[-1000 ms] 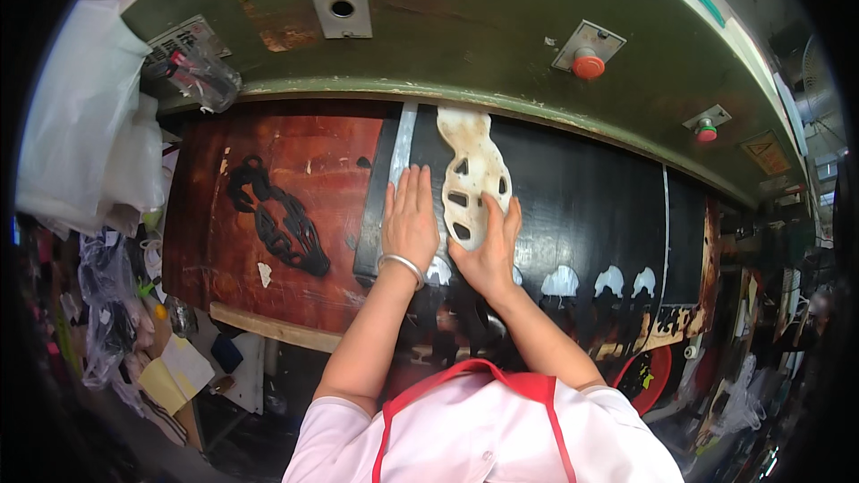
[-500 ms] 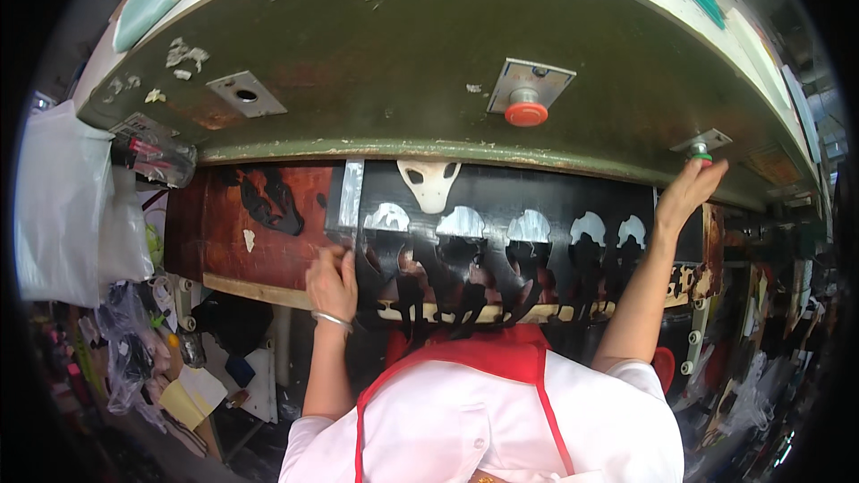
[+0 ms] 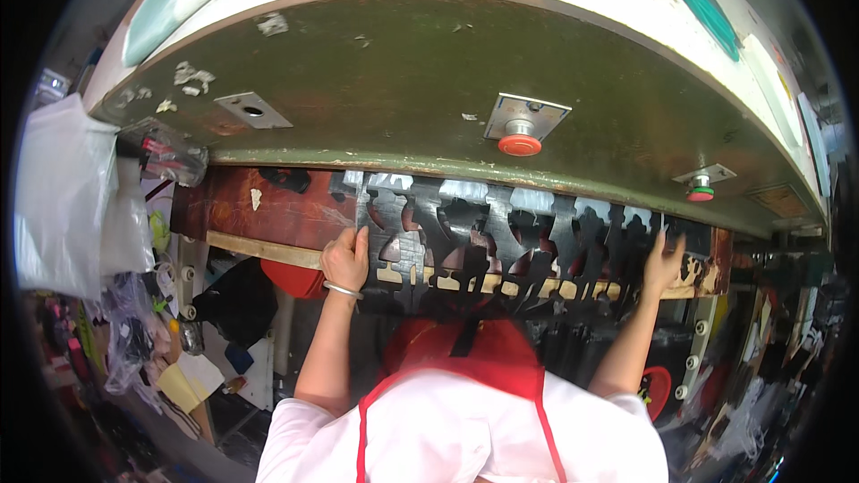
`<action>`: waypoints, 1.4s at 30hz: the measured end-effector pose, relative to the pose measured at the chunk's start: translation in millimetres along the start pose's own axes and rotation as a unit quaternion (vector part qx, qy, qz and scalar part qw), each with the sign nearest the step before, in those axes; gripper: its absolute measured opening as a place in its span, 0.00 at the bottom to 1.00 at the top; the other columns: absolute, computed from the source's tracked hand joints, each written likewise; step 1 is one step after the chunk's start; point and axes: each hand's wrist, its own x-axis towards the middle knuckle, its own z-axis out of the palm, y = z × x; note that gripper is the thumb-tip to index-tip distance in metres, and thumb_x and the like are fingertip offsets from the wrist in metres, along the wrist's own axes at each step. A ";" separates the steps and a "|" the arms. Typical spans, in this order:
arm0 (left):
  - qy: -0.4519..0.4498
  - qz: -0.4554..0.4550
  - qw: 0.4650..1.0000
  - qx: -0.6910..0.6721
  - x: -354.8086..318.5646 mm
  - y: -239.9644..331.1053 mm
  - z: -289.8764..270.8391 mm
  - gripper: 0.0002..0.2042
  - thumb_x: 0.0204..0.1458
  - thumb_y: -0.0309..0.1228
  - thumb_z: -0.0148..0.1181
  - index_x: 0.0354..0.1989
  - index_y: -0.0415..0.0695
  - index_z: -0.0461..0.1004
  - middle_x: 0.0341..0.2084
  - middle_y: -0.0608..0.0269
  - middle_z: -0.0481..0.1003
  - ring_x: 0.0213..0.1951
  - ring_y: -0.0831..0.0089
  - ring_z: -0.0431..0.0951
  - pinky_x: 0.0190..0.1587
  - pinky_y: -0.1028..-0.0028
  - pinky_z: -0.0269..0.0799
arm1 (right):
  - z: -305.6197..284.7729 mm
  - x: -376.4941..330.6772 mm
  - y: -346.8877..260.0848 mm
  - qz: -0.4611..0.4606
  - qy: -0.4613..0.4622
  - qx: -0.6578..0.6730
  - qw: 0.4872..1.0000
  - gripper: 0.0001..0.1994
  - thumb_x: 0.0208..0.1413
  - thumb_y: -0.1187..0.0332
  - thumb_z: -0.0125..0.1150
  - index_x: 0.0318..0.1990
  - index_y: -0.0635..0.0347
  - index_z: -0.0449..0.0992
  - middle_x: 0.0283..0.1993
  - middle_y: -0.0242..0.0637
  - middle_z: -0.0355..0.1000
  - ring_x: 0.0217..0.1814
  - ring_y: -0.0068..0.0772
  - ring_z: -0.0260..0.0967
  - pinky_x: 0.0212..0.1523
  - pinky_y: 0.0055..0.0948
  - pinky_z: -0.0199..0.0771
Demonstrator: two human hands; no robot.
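Note:
A wide black sheet (image 3: 436,250) with rows of curved cut-outs lies on a red-brown board (image 3: 234,215), its far side under the green machine front. Silver-grey patches show along that far side. At the sheet's left edge, beside a pale strip (image 3: 356,194), my left hand (image 3: 344,259) is closed on the sheet, a bracelet at its wrist. My right hand (image 3: 664,264) is at the right edge, slightly blurred, thumb and fingers apart; whether it touches the sheet is unclear.
The green machine front (image 3: 385,80) carries a red push button (image 3: 519,143) and a green one (image 3: 700,190). Plastic bags (image 3: 67,197) hang at left. A red basin (image 3: 656,392) stands low at right. Teal-handled scissors (image 3: 707,13) lie on top.
My right hand has left the green button and come down to the sheet's right edge. Sheet and board now reach farther under the machine front, hiding the white mask-shaped piece. The view has shifted.

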 end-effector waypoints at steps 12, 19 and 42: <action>-0.042 0.034 0.993 -0.101 -61.0 -20.7 -23.0 0.16 0.59 0.33 0.53 0.20 0.40 0.63 0.18 0.47 0.66 0.25 0.44 0.66 0.31 0.56 0.59 | -25.5 -55.7 105.0 0.100 -0.057 0.322 0.940 0.12 0.61 0.72 0.59 0.48 0.68 0.75 0.36 0.35 0.76 0.37 0.24 0.71 0.42 0.24 0.71; 0.000 -0.049 0.997 -0.058 -49.7 3.8 -58.7 0.11 0.59 0.28 0.51 0.48 0.40 0.72 0.35 0.47 0.76 0.38 0.49 0.75 0.43 0.58 0.70 | 39.6 -153.2 -125.6 -0.195 -0.177 0.296 0.918 0.24 0.47 0.69 0.70 0.53 0.64 0.72 0.52 0.44 0.74 0.49 0.35 0.73 0.53 0.33 0.72; -0.005 0.112 0.991 -0.069 -107.1 46.8 -74.2 0.09 0.53 0.33 0.58 0.40 0.43 0.75 0.23 0.58 0.73 0.30 0.57 0.74 0.36 0.61 0.66 | -15.6 -294.6 -138.5 0.048 -0.509 0.564 0.649 0.51 0.36 0.78 0.73 0.70 0.57 0.48 0.59 0.48 0.64 0.61 0.38 0.65 0.59 0.32 0.66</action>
